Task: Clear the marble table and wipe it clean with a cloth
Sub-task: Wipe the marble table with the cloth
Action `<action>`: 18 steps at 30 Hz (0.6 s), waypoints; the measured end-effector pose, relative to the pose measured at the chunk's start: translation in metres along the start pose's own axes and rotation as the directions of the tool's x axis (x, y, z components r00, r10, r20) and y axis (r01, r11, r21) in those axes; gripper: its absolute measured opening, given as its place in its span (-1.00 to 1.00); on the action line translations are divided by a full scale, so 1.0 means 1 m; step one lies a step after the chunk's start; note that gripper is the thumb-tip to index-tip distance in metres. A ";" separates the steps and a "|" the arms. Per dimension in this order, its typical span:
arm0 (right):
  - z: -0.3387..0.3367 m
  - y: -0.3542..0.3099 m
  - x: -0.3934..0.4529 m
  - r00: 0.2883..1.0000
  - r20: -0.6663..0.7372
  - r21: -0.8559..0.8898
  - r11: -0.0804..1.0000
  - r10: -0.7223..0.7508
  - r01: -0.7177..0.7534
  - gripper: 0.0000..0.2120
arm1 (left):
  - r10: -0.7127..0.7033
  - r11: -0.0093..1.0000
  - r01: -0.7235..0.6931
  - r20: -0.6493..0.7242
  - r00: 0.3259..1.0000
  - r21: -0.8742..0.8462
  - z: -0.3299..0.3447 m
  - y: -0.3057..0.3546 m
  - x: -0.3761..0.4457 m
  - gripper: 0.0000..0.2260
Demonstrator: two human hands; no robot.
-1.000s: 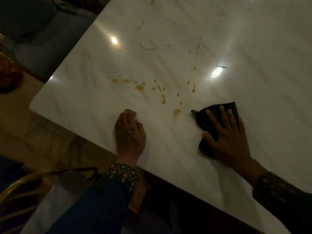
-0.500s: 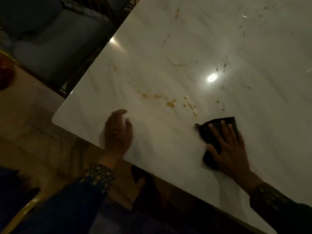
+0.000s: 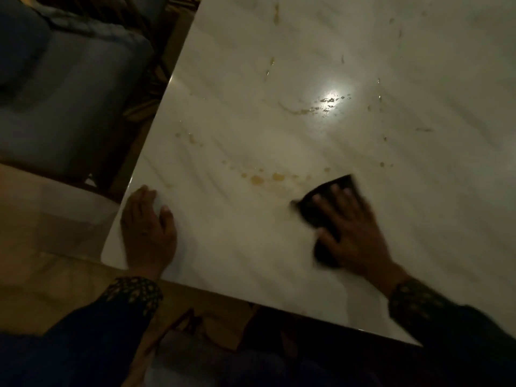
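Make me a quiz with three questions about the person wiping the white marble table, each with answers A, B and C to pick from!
1. Where does the dark cloth lie?
A. on the blue cushioned chair
B. under the right hand, on the white marble table
C. on the floor

2. What colour are the spilled spots beside the cloth?
A. orange-brown
B. bright green
C. purple

3. How is the left hand?
A. holding a cup
B. gripping the cloth
C. resting on the table near its corner, holding nothing

Answers: 1 B, the right hand presses flat on the cloth on the marble table. 2 A, the drops look orange-brown. 3 C, nothing is in it.
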State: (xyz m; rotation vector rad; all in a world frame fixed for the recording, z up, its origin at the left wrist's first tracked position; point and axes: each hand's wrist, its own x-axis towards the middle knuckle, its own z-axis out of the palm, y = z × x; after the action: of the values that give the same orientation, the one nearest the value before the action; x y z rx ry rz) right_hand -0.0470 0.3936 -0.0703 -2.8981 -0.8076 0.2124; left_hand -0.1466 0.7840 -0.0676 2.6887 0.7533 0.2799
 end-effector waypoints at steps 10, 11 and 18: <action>0.009 -0.098 0.068 0.892 -0.118 0.100 0.899 0.436 -0.426 -0.33 | -0.016 1.000 0.016 0.021 1.000 -0.017 0.000 0.004 0.001 -0.60; 0.013 -0.127 0.066 0.951 -0.104 0.093 0.955 0.291 -0.282 -0.34 | -0.021 1.000 0.021 0.030 0.999 -0.009 0.000 0.004 0.000 -0.60; 0.012 -0.076 0.072 0.974 -0.006 0.056 0.972 -0.229 0.229 -0.45 | 0.088 0.988 -0.095 0.064 0.994 0.118 -0.024 -0.006 0.025 -0.67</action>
State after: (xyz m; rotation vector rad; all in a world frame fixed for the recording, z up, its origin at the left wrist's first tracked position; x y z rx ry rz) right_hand -0.0264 0.4970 -0.0771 -2.7228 -1.1065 0.2080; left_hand -0.1354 0.8084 -0.0452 2.8372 0.6505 0.1809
